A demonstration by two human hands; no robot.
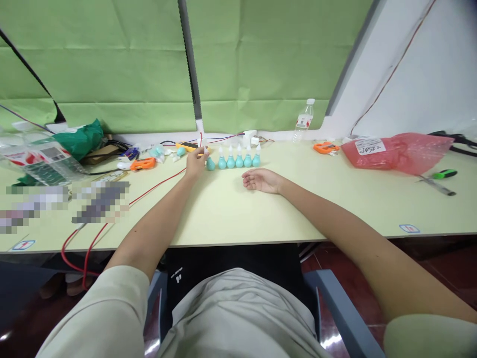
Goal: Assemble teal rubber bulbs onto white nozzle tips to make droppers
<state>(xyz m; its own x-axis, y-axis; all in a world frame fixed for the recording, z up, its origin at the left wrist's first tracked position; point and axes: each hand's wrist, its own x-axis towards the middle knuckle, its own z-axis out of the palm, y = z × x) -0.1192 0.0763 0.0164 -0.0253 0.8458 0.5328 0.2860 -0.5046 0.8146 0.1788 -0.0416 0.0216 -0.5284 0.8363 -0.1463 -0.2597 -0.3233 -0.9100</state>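
A row of several teal bulb syringes [239,160] with white pointed tips stands upright across the back half of the table. At the row's left end, my left hand [196,161] has its thumb and fingers closed on the upper part of one bulb syringe [210,164], whose base is at the tabletop. That one stands slightly apart from the others. My right hand [262,180] lies on the table in front of the row's right end. Its fingers are loosely bent and apart, with nothing in them.
Left of my arm lie orange-handled tools [143,164], a green bag [84,136], a large bottle [44,156] and a red cable [156,185]. To the right are a clear bottle [303,122], a red plastic bag [395,153] and a green-handled screwdriver [443,174].
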